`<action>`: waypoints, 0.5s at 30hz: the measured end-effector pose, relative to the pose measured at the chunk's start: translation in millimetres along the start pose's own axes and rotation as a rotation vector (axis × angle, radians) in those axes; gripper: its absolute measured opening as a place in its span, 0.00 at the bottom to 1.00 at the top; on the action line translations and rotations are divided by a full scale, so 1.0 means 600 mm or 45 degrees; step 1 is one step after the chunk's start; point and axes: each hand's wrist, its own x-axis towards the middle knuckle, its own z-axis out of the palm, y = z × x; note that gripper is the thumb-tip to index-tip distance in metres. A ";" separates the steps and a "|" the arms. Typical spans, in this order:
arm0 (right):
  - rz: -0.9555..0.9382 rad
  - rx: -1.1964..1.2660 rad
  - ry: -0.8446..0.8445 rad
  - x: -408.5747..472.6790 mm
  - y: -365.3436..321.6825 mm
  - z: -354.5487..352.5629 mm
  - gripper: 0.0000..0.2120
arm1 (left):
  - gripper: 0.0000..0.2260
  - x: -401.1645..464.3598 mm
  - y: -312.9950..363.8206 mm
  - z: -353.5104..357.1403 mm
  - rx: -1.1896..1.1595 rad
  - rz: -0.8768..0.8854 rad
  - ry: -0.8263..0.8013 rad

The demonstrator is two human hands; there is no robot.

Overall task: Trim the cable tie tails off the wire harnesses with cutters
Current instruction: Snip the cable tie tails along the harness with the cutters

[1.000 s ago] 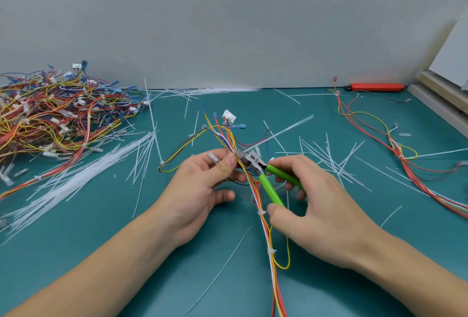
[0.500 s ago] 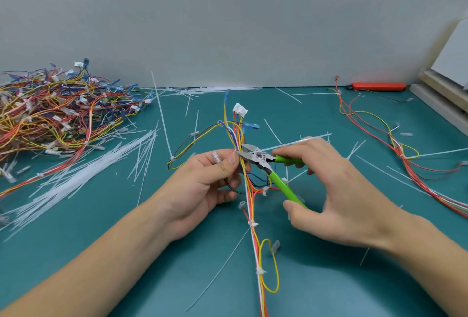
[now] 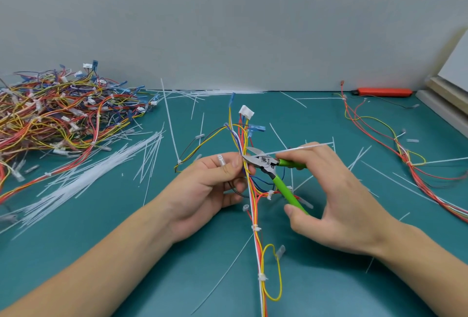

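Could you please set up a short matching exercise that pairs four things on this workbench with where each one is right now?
Things:
1. cutters
2. harness pile
3. orange tool
4. white connector

Places:
A. far right of the mat, against the wall
B. far left of the mat
C. top end of the harness that the left hand holds
D. in the right hand

Pairs: 1-D, 2-B, 3-A, 4-C
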 end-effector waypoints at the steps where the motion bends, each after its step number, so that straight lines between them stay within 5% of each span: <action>1: 0.008 0.006 -0.009 0.000 0.000 0.000 0.31 | 0.07 0.000 -0.001 0.000 -0.006 0.000 0.006; 15: 0.108 0.102 -0.063 -0.008 0.001 0.011 0.31 | 0.08 0.001 -0.006 -0.001 -0.020 0.022 0.020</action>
